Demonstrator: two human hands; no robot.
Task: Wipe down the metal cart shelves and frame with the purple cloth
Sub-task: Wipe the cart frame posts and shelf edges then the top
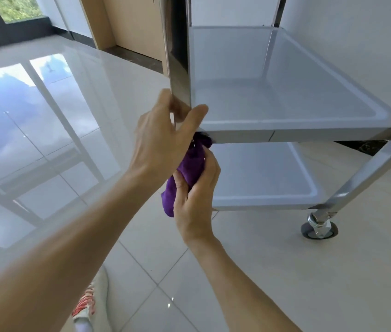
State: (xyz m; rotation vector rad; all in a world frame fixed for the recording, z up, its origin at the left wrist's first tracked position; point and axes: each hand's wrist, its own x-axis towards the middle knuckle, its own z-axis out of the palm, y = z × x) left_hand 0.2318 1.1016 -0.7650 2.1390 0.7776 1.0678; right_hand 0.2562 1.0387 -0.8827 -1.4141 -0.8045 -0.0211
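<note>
The metal cart fills the right half of the view, its shiny near-left post (177, 49) rising beside a middle shelf (292, 125) and a lower shelf (261, 200). My left hand (163, 137) grips that post just where it meets the middle shelf, thumb curled round the corner. Below it, my right hand (195, 195) holds the bunched purple cloth (189, 168) wrapped against the post between the two shelves. The post section behind the cloth is hidden.
A caster wheel (319, 227) supports the cart's near-right leg (366, 173). Glossy white floor tiles (46, 130) spread to the left. A wooden door panel (132, 27) and window stand behind. My shoe (89, 305) shows at the bottom.
</note>
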